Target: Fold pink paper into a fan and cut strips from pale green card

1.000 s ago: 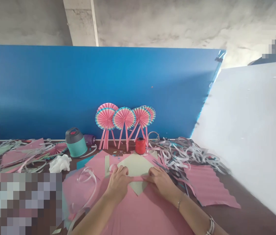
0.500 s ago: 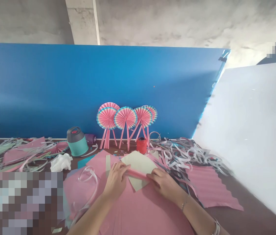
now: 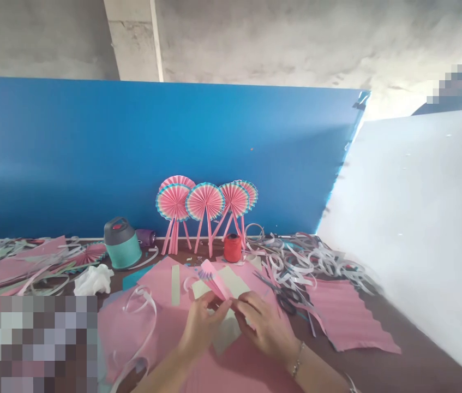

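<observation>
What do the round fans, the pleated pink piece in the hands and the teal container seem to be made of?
Round fans: matte paper, judging by their sharp radial pleats.
Pleated pink piece: likely similar matte paper, from its narrow folds.
Teal container: probably low-gloss plastic, given its smooth, even colour; painted metal is possible.

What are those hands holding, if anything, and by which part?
A pleated pink paper, held at its near end by the left hand and right hand; its far end is free.

Pink paper strip (image 3: 219,284) — was pleated narrow, bluish far end showed folds, slanted left, over pale green sheet (image 3: 227,334)
</observation>
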Demonstrator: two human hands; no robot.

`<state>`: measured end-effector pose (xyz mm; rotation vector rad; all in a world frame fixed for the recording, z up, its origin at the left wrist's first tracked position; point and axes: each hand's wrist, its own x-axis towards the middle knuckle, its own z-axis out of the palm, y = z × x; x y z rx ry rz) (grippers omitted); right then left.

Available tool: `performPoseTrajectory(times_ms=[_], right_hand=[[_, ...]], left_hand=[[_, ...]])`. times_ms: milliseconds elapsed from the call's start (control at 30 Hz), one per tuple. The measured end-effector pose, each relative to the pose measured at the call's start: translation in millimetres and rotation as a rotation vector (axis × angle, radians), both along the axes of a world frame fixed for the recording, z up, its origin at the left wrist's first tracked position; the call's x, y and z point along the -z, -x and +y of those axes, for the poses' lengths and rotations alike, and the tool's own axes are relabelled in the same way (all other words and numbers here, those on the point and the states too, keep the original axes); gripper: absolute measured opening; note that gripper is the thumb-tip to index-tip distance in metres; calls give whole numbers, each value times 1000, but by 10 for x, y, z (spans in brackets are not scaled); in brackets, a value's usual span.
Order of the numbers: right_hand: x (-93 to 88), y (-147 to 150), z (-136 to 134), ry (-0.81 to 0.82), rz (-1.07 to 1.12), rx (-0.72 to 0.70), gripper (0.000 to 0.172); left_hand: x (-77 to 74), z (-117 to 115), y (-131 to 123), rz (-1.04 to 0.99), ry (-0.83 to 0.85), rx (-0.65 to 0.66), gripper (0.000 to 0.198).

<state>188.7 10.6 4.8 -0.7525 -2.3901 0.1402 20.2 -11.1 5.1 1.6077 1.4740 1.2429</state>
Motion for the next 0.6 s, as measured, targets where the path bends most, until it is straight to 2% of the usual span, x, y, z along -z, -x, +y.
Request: performPoseTrajectory(times_ms=[133,233,333,467,600], right_hand=[[-20,-25,-34,-101,-74,-35,28],[-32,-79,-72,-268,-29,-73,29],[-48,-87,-90,-380,-25,-20,39],[-35,-30,-11,-275,-154,133,34],[26,-16,95,-95,-328,164,17]], left_hand=[[-11,-4,75,151,-176,-64,24],[-35,-7,170,458,-355,-136,27],[-28,1,209,756,-405,-104,36],[52,35,164,951,-320,46,33],[126,63,140,963,-228,156,29]])
